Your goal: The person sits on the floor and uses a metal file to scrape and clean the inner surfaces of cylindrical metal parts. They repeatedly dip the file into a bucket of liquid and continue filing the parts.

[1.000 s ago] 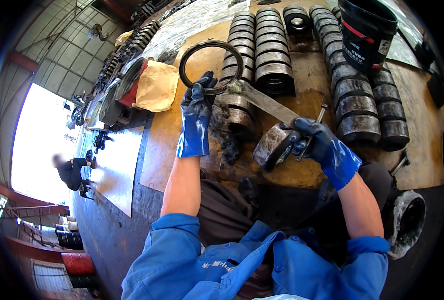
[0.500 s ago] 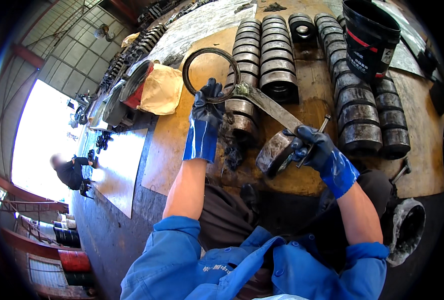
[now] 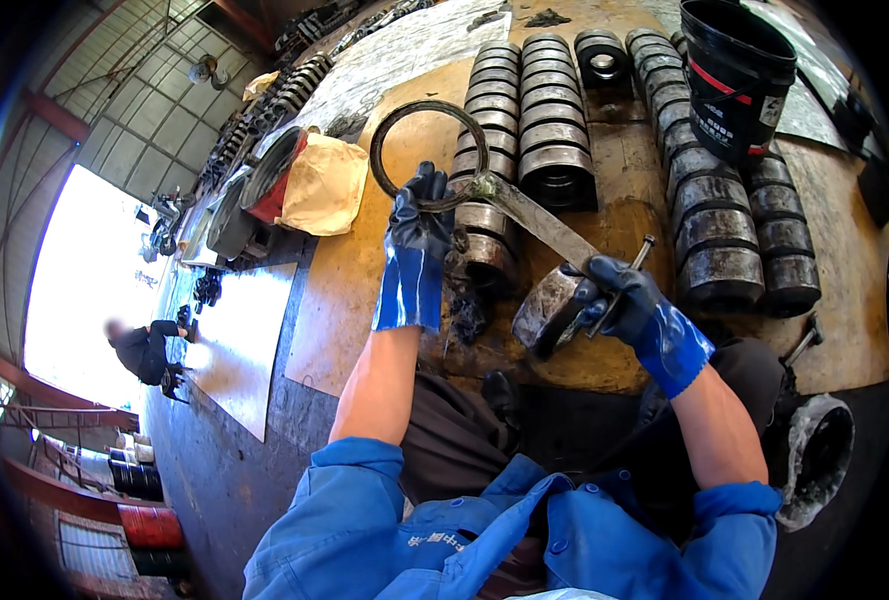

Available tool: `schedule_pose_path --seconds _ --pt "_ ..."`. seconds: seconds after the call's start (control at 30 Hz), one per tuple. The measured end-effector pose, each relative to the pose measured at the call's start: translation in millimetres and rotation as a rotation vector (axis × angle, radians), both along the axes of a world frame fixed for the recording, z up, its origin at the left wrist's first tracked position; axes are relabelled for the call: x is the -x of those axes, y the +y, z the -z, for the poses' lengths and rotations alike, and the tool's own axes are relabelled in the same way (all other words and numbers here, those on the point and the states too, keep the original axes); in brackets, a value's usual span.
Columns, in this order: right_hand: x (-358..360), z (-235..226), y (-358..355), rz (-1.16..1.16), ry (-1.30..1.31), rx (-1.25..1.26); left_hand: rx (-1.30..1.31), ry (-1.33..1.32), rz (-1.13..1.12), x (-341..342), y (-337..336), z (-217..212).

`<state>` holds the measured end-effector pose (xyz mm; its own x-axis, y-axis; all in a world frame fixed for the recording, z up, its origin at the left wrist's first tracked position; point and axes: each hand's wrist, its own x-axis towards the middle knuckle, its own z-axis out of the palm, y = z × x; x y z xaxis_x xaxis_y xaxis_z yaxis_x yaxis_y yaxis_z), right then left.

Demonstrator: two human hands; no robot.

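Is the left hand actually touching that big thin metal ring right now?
Touching. The head view shows the left hand with its gloved fingers closed around the lower edge of the thin metal ring, no gap between them.

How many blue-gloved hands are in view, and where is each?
2. The left hand grips the dark ring up on the board; the right hand holds a metal cylinder nearer the body.

blue rubber gloves on left hand (image 3: 416, 250) and right hand (image 3: 636, 312), rolled blue sleeves.
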<state>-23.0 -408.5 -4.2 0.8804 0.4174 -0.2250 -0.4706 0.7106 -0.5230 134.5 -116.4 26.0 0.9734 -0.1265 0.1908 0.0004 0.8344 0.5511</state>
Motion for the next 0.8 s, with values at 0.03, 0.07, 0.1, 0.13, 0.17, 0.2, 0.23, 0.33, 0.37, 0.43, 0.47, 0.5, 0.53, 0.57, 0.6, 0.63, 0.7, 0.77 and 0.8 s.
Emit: schedule_pose_path --seconds 0.03,0.07,0.1,0.13,0.17,0.2,0.23,0.33,0.37,0.43,0.47,0.5,0.53,0.57,0.6,0.63,0.7,0.77,0.8 --pt "-1.0 1.4 -0.5 -0.001 0.006 -0.009 -0.015 -0.016 0.019 0.1 0.1 -0.6" --pt "-1.3 1.7 -1.0 -0.001 0.006 -0.010 -0.016 -0.016 0.020 0.5 -0.1 -0.7" --pt "-1.5 1.9 -1.5 0.001 0.010 -0.019 -0.021 0.003 0.017 1.2 -0.5 -0.7" --pt "-1.5 2.5 -1.8 0.004 0.016 -0.028 -0.026 0.025 0.014 2.4 -1.9 -0.8" --pt "-0.9 1.8 -2.0 0.006 0.018 -0.027 -0.026 0.026 0.016 3.2 -3.6 -0.9" --pt "0.3 -0.1 -2.2 0.027 0.025 -0.017 -0.049 0.015 0.014 3.9 -5.5 -1.0" --pt "0.5 -2.3 -1.3 0.043 0.028 -0.008 -0.075 0.001 0.006 3.8 -3.5 -0.7" --pt "-0.7 -4.8 -1.7 0.062 0.026 -0.009 -0.070 -0.017 0.042 4.3 -0.7 -2.3" --pt "-1.5 -4.1 -2.5 0.063 0.026 -0.009 -0.070 -0.017 0.043 6.0 -2.0 -3.8" --pt "-3.1 -1.6 -4.8 0.073 0.026 -0.025 -0.106 0.019 0.028 10.8 -4.6 -6.1" --pt "-3.6 -0.7 -6.1 0.074 0.026 -0.024 -0.106 0.020 0.029 11.7 -5.3 -6.6" --pt "-4.2 0.2 -7.5 0.075 0.020 -0.016 -0.122 0.019 0.037 12.9 -6.3 -7.8" --pt "-5.1 0.5 -7.6 0.074 0.013 -0.010 -0.140 0.018 0.041 13.2 -5.3 -7.8" --pt "-5.4 -1.4 -7.4 0.073 0.013 -0.010 -0.141 0.018 0.040 13.1 -4.1 -8.2" --pt "-5.1 -4.8 -7.4 0.081 0.008 0.016 -0.201 -0.007 0.041 13.0 -2.6 -8.7" --pt "-4.8 -6.4 -8.0 0.092 0.005 0.044 -0.261 -0.030 0.045 13.5 -3.0 -9.4" --pt "-6.5 -3.1 -10.5 0.097 -0.006 0.037 -0.263 -0.010 0.044 14.8 -4.5 -10.4" --pt "-6.9 -2.2 -11.4 0.102 -0.018 0.030 -0.265 0.009 0.043 14.9 -3.6 -9.4" --pt "-6.3 -3.1 -11.8 0.118 -0.028 0.040 -0.279 -0.010 0.068 15.0 -2.6 -9.3"
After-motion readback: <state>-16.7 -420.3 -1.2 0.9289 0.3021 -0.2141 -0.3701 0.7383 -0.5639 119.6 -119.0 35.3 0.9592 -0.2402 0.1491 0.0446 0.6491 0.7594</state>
